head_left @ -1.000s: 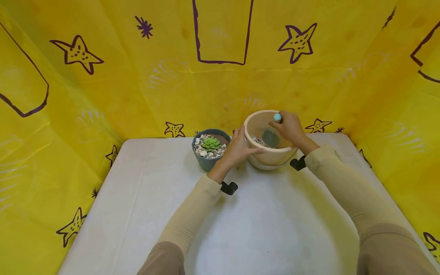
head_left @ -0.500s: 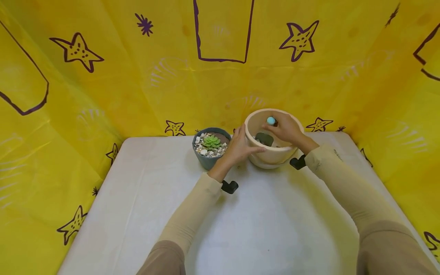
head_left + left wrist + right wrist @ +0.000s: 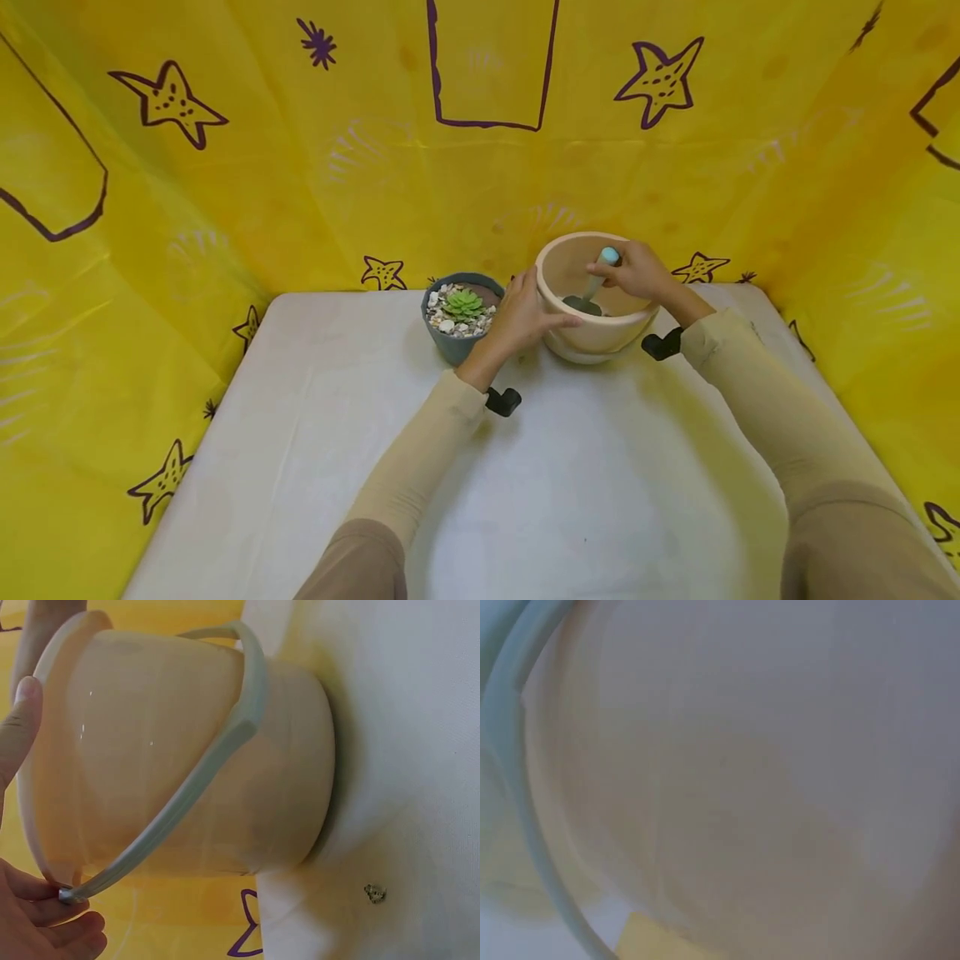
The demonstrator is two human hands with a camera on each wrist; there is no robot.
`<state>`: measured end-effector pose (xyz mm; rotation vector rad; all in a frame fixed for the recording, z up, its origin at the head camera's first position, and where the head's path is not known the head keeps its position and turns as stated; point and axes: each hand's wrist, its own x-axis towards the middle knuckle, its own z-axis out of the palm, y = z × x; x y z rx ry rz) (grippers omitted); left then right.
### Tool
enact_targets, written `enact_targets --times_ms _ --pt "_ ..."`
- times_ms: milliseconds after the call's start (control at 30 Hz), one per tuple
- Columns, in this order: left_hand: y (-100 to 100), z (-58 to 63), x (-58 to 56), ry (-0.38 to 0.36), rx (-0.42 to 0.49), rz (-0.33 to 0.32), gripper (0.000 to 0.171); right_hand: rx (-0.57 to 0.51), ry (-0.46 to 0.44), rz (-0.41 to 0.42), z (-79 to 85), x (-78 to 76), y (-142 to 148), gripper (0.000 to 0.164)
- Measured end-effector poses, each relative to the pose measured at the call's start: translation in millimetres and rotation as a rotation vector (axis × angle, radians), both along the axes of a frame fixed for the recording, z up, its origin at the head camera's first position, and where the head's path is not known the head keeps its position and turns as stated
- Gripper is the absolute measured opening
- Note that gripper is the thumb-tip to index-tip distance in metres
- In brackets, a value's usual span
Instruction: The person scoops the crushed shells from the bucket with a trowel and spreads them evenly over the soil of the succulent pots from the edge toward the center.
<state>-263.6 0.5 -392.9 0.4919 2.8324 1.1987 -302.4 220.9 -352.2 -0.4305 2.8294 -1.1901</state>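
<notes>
A cream bucket stands upright near the table's back edge; its pale blue-grey handle hangs down along the outside. My left hand holds the bucket's left side, thumb along the front rim and fingers by the handle joint in the left wrist view. My right hand, over the bucket's right rim, grips a small trowel by its pale handle with a light blue end. The trowel's dark green blade lies low inside the bucket. The bucket's wall fills most of the right wrist view.
Left of the bucket, close beside my left hand, stands a grey-blue pot with a green succulent and pale pebbles. A small dark crumb lies on the white table. Yellow printed cloth encloses the back and sides.
The trowel's blade has gone from standing fairly upright to lying lower and flatter in the bucket. My right hand moved left, then back right. My left hand stays on the bucket.
</notes>
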Motion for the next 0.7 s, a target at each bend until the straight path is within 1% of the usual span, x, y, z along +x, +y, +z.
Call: enact_targets --times_ms 100,300,467,533,700 --pt "0.4 0.2 -0.7 0.017 -0.014 0.004 0.12 -0.031 -0.044 -0.017 1.8 -1.6 0.4 0.029" --pt "0.5 0.6 -1.0 0.008 -0.014 0.006 0.12 -0.116 -0.118 -0.035 2.2 -0.9 1.0 0.034" --pt "0.5 0.2 -1.7 0.002 -0.004 0.003 0.121 -0.096 -0.096 -0.083 1.1 0.7 -1.3 0.038" --pt "0.5 -0.2 -2.0 0.002 0.007 -0.002 0.12 -0.104 -0.089 -0.111 0.7 0.7 -3.6 0.039" --pt "0.1 -1.7 -2.1 0.001 0.02 -0.013 0.119 -0.156 -0.129 -0.157 2.2 0.4 -12.3 0.038"
